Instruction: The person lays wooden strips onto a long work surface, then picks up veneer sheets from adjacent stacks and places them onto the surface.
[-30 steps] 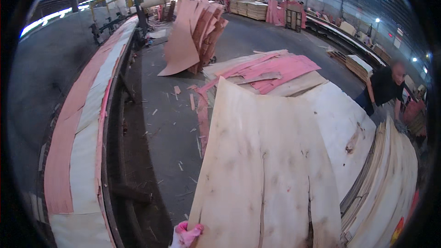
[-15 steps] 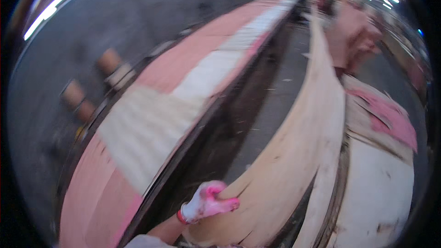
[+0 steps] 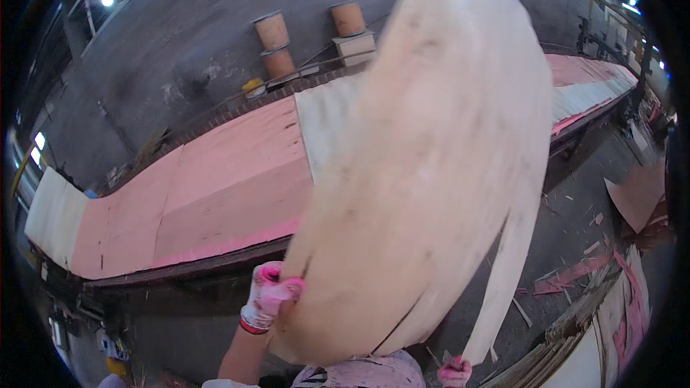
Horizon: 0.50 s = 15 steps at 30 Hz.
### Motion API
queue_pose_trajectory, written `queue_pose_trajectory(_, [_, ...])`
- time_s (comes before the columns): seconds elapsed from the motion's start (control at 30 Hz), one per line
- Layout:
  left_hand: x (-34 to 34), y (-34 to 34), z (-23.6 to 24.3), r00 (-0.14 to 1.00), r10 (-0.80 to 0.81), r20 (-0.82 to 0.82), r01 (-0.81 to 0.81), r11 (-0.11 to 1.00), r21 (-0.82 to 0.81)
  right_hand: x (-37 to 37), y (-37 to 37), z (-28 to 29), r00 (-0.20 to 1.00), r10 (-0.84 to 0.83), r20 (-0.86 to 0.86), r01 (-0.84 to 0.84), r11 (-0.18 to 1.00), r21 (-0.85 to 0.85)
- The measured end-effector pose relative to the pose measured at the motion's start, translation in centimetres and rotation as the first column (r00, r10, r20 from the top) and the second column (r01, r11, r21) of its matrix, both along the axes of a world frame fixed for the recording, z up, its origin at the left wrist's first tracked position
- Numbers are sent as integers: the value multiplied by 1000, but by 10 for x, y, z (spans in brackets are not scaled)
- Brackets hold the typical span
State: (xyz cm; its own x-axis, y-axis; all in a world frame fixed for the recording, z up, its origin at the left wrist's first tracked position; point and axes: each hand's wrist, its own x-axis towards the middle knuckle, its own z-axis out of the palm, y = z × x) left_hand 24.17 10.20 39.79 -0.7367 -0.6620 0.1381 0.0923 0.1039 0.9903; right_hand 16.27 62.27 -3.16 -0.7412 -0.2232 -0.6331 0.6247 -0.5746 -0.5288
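A worker swings a large, pale veneer sheet point(image 3: 431, 172) up in front of the body, the thin wood bowing into a curve that fills the middle of the view from six o'clock to twelve. The left hand point(image 3: 269, 302), in a pink and white glove, is closed on the sheet's lower left edge at about seven o'clock, fingers wrapped over the rim so the floppy panel can be steered without buckling. The right hand point(image 3: 455, 372), also gloved in pink, shows only in part at six o'clock, under the sheet's lower right corner; how tightly it is closed cannot be told, though it sits right at a long split strip point(image 3: 503, 273) that hangs loose from the sheet's right side. Holding the two lower corners well apart appears to keep the sheet spread rather than folding on itself.

Behind the sheet, from nine o'clock across to two o'clock, runs a long bench point(image 3: 194, 269) layered with flat sheets: pink-coated ones point(image 3: 215, 187) on the left and centre, paler ones beside them, lying edge to edge along its length. Against the grey floor at eleven to twelve o'clock stand brown cylindrical drums point(image 3: 277, 47) next to a small box. At four o'clock, wood scraps point(image 3: 575, 273) and splinters litter the floor, and a stack of sheet edges point(image 3: 611, 323) shows at five o'clock.
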Motion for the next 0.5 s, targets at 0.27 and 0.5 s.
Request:
queue_pose_trajectory(0.27, [114,-82,-27,879,439,-186,-414,896,162,-85,-170,145,969,-129,210,192,929,-316])
queue_pose_trajectory(0.5, [193,-218,-49,803,576,-153,-560,817,138,-123,-340,189,972,59,228,31,929,-369])
